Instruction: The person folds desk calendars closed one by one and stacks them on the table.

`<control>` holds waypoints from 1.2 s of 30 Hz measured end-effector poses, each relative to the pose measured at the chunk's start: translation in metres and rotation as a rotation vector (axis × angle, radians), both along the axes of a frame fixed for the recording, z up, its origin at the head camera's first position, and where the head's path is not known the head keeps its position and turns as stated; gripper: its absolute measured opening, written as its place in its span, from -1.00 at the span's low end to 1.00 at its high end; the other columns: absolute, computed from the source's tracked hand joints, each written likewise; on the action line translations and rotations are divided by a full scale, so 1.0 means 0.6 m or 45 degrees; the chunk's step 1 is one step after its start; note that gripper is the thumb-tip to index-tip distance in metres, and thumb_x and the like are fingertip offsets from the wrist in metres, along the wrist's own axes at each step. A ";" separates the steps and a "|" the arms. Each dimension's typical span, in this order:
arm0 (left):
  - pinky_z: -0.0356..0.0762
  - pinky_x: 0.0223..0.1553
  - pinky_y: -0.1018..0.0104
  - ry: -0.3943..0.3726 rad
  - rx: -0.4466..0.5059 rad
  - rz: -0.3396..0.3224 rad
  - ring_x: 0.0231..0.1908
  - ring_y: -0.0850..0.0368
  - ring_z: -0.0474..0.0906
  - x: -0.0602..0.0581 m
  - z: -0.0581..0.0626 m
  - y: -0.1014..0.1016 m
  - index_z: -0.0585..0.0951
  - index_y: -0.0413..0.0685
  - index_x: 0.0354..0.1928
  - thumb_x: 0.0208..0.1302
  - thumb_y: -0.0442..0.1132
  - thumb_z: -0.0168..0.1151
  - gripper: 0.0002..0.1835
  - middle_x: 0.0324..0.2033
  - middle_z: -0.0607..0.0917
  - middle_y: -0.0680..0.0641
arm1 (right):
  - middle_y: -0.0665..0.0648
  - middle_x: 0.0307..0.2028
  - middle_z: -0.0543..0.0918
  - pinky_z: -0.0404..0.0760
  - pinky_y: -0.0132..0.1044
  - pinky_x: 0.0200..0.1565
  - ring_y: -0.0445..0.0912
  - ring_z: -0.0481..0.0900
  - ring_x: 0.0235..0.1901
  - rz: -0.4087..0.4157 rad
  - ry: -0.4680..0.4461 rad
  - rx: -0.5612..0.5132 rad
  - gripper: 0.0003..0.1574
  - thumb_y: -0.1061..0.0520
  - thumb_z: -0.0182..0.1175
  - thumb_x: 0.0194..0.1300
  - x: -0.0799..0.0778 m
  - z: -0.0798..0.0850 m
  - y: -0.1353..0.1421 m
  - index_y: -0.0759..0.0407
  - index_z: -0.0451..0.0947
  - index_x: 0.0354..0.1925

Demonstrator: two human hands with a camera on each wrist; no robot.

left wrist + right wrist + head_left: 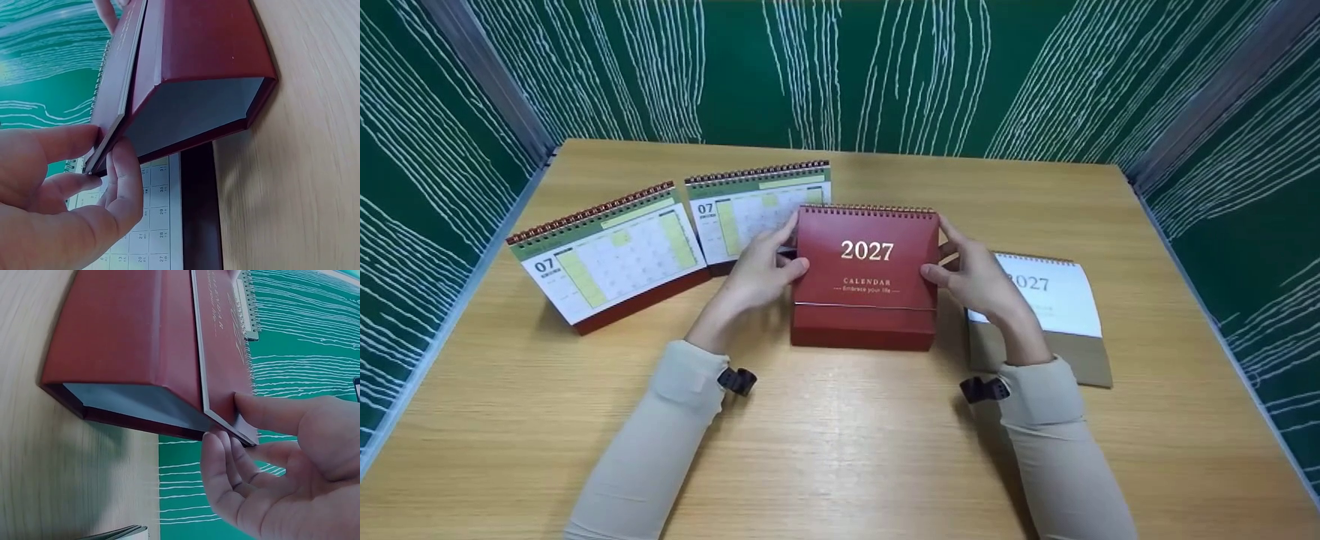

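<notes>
A red desk calendar marked 2027 stands upright in the middle of the table, its spiral binding along the top. At its left edge my left hand grips it, thumb on the front and fingers behind. My right hand holds the opposite edge the same way. From the left wrist view, the thumb and fingers pinch the cover and pages beside the hollow folded stand. The right wrist view has the other open end of the stand, with that hand's fingers around the upper edge.
Two calendars open at 07 stand at the left, one nearer and one farther back. A white-and-tan 2027 calendar is on the right, partly behind my right hand. Green panels with white lines border the wooden table.
</notes>
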State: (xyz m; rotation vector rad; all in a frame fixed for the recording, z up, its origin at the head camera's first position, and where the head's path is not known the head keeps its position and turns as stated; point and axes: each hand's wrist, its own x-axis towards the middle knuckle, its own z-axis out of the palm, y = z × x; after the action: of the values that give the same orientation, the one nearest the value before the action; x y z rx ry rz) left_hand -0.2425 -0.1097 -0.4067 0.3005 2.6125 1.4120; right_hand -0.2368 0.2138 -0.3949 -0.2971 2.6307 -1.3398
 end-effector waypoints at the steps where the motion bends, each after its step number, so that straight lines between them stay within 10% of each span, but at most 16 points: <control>1: 0.60 0.03 0.18 -0.006 0.006 0.001 -0.12 0.03 0.58 0.000 -0.001 0.001 -0.01 0.20 0.72 0.53 -0.28 0.25 -0.10 0.59 0.21 -0.31 | 0.32 0.10 0.57 0.66 -0.10 0.03 0.16 0.62 0.02 -0.001 0.001 0.003 0.04 0.23 0.19 0.58 0.000 0.000 0.000 -0.08 -0.13 0.74; 28: 0.73 -0.03 0.00 -0.139 0.130 -0.045 -0.14 0.07 0.63 0.001 -0.015 0.005 0.00 -0.01 0.71 0.43 -0.42 0.31 -0.04 0.67 0.08 -0.23 | 0.30 0.09 0.60 0.68 -0.06 0.01 0.12 0.62 0.02 -0.022 -0.014 0.081 -0.06 0.23 0.22 0.56 -0.007 -0.018 -0.003 0.08 0.04 0.71; 36: 0.70 -0.11 0.23 -0.143 0.133 -0.054 -0.14 0.07 0.63 -0.002 -0.020 0.005 0.02 -0.08 0.70 0.41 -0.43 0.33 -0.04 0.50 0.38 -0.28 | 0.29 0.08 0.60 0.70 -0.05 0.00 0.13 0.65 -0.03 -0.029 -0.023 0.110 -0.10 0.22 0.23 0.55 -0.008 -0.022 -0.004 0.11 0.10 0.68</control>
State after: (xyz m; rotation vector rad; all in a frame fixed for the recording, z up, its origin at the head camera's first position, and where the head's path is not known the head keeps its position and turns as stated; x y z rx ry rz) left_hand -0.2435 -0.1065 -0.4190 0.2788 2.4346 1.5079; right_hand -0.2414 0.2112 -0.4079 -0.2427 2.6759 -1.2251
